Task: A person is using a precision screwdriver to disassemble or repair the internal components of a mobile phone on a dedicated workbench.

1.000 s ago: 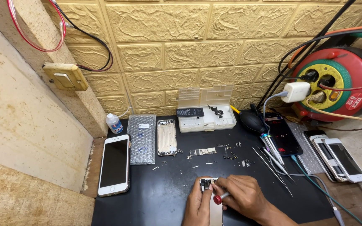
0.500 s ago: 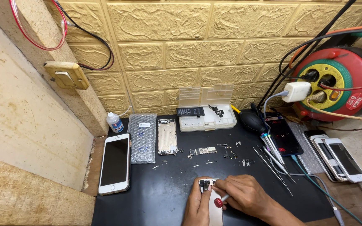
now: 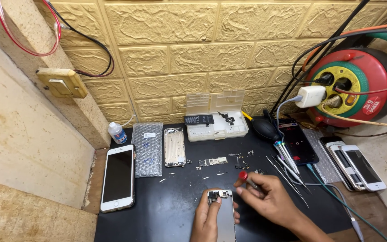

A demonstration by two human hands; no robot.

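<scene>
A person works over a black mat (image 3: 166, 215) on a counter (image 3: 92, 179) set against a yellow stone-pattern wall, with a red cable reel (image 3: 359, 85) at far right. At the near edge of the mat, the left hand (image 3: 207, 219) presses down on an opened phone (image 3: 225, 215), its silver shell facing up and small parts exposed at its far end. The right hand (image 3: 269, 199) has its grip clenched around a red-capped screwdriver (image 3: 247, 179), held just above and to the right of the phone; the tip is hidden by the fingers.

The risks appear plain. A slip of the driver could gouge the exposed parts, since the left hand only pins the phone flat. Tiny screws and a bare circuit board (image 3: 213, 161) lie scattered in mid-mat, near enough that a sweeping wrist might send them off. Tweezers (image 3: 287, 172) lie just right of the working hand and could be knocked.

Further left rest a white phone (image 3: 118, 177), a bubble-wrap pouch (image 3: 147, 148), a silver back housing (image 3: 174, 147) and a small bottle (image 3: 117, 133); a clear parts box (image 3: 216, 125) sits at the far side.
</scene>
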